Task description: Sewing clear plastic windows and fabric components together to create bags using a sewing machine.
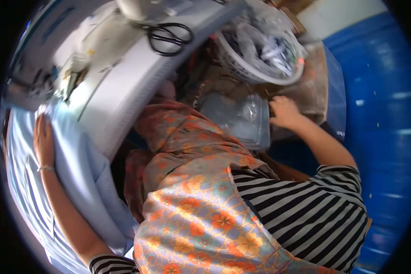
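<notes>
Left hand (pixel 43 137) lies flattish on pale blue cloth (pixel 84 150), fingers extended and together, tips lost in glare and blur, so can't tell if it pinches fabric. Right hand (pixel 285 112) half curled at the right edge of the clear plastic package (pixel 235 116), fingertips unclear, grip can't be confirmed. 1 pair of black-handled scissors (pixel 166 39) on the white table (pixel 118 86), blades hard to make out.

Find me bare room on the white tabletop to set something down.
The strip of white tabletop between the black loop-handled scissors and the pale blue cloth under the left hand looks bare. Crowded: the round white plastic basket, heaped with crumpled plastic, and the translucent plastic package beside the right hand.
</notes>
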